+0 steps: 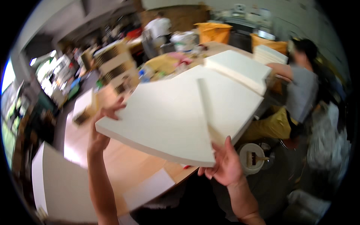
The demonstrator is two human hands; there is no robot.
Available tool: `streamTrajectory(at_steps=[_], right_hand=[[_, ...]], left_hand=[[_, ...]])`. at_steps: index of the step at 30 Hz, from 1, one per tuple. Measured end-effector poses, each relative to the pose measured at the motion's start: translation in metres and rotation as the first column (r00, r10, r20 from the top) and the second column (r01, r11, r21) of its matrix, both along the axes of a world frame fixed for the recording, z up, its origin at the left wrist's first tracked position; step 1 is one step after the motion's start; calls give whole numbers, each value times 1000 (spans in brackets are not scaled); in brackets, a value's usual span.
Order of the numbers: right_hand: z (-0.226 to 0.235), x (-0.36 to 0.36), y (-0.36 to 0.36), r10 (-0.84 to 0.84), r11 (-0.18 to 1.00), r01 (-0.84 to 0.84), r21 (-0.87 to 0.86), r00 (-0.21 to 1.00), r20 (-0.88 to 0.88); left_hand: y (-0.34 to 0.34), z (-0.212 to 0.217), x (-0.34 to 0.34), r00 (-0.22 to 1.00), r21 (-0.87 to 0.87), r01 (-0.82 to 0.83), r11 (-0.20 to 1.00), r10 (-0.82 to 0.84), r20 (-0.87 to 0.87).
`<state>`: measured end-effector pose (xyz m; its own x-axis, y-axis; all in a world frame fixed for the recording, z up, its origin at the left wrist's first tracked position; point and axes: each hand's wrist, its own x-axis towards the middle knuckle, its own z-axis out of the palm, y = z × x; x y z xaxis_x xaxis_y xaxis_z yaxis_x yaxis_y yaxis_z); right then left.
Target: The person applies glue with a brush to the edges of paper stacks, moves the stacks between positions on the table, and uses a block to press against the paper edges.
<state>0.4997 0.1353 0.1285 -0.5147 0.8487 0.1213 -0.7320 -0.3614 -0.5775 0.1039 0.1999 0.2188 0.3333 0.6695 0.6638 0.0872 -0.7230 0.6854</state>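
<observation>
The left hand (pixel 100 131) holds the left corner of a white board (pixel 161 118) with spread, bent fingers. At its near right corner, the right hand (pixel 225 164) has its thumb spread wide and fingers half curled; whether they grip I cannot tell. The board is over the table (pixel 114 165), overlapping a second board (pixel 230 98).

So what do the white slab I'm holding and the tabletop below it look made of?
White slab: perhaps foam or painted board, matte and smooth, going by its thick pale edge. Tabletop: probably wood or wood-look board, tan and slightly glossy where light glares.
</observation>
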Motion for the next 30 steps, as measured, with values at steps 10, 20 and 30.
streamTrajectory(at_steps=[10,20,30], right_hand=[[-62,-113,56,82,975,-168,143,878,471],[-142,-162,91,224,887,-450,102,613,758],[-148,-169,78,71,888,-424,178,509,858]], left_hand=[[-156,-135,-89,674,-681,222,698,395,624],[-202,-226,-106,631,-973,-189,132,776,-18],[-209,-221,-110,639,-962,-253,99,764,-90]])
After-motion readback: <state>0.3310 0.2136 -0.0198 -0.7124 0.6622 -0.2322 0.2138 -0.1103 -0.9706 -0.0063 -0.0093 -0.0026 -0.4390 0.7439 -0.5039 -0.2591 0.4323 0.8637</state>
